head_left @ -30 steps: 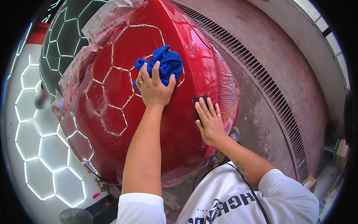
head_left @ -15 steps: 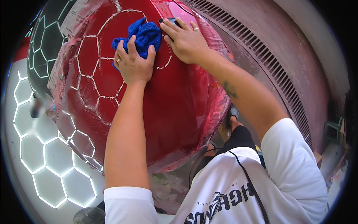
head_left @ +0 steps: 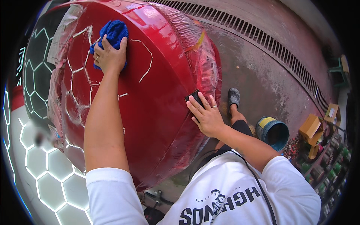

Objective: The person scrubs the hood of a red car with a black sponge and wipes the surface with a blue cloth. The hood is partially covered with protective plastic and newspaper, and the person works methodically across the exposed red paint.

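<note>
A glossy red car panel [head_left: 150, 108] stretches out in front of me, with hexagon light reflections and a few wet streaks on it. My left hand [head_left: 109, 56] is closed over a bunched blue cloth [head_left: 115, 32] and presses it on the panel's far left part. Along the panel's right edge lies my right hand [head_left: 205, 116], its fingers over a small black block [head_left: 192, 96]. The block's underside is hidden against the edge.
Plastic film and tape [head_left: 204, 69] cover the strip along the right edge. On the floor to the right stand a dark bucket [head_left: 273, 133] and cardboard boxes [head_left: 312, 127]. A floor grate [head_left: 262, 43] curves behind. Many containers [head_left: 330, 168] line the far right.
The view has shifted. My right hand has slid the black block nearer to me along the panel's right edge. My left hand keeps its hold on the blue cloth on the panel.
</note>
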The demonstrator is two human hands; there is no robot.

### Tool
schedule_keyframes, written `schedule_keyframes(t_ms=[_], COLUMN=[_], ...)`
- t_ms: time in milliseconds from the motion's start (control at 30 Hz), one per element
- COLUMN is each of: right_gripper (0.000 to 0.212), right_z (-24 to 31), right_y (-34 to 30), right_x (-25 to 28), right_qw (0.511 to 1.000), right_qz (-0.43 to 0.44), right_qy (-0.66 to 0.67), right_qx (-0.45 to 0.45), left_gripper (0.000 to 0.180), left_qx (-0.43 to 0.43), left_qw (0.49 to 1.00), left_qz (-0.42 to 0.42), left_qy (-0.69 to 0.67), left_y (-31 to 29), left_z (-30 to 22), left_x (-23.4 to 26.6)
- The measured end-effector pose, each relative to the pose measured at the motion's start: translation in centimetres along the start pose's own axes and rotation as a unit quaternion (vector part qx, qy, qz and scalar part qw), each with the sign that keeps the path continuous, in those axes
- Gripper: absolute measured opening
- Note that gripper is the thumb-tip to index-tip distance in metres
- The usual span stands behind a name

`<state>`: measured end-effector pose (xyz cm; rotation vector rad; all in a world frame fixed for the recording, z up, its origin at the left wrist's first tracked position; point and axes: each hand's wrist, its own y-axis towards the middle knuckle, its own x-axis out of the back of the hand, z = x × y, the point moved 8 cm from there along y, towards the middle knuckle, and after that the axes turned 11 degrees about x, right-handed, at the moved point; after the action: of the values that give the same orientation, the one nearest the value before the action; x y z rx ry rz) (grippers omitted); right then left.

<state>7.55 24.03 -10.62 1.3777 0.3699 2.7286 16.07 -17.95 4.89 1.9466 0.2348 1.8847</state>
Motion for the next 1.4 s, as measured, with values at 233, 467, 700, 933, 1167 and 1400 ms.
schedule_keyframes(t_ms=[233, 467, 700, 933, 1167, 1400], right_gripper=[0.059, 0.056, 0.063, 0.065, 0.070, 0.074], right_z=[-0.6, -2.1, 1.0, -4.4, -2.7, 4.1], right_y=[10.3, 18.9, 1.5, -2.3, 2.0, 1.8], right_x=[4.2, 6.1, 2.5, 7.0, 5.3, 0.1], right_qw=[0.992, 0.981, 1.000, 0.894, 0.952, 0.975], right_qz=[-0.111, -0.176, 0.005, -0.166, -0.188, -0.130], right_qy=[-0.045, -0.066, 0.002, 0.383, 0.210, 0.082], right_qx=[0.042, 0.051, 0.017, -0.164, -0.121, -0.161], left_gripper=[0.103, 0.107, 0.111, 0.093, 0.041, 0.056], left_qx=[-0.001, 0.002, 0.031, -0.029, -0.214, -0.123], left_qw=[1.000, 0.999, 0.996, 0.999, 0.964, 0.989], left_qz=[-0.006, 0.040, 0.080, -0.004, -0.072, -0.044], left_qy=[0.013, -0.010, 0.004, -0.041, -0.143, -0.063], left_y=[-0.4, 0.1, 1.3, -1.9, -19.7, -11.5], left_z=[0.6, 0.5, 0.1, -1.1, -8.4, -3.2], left_x=[0.0, -0.7, -0.3, 2.3, 6.2, 5.0])
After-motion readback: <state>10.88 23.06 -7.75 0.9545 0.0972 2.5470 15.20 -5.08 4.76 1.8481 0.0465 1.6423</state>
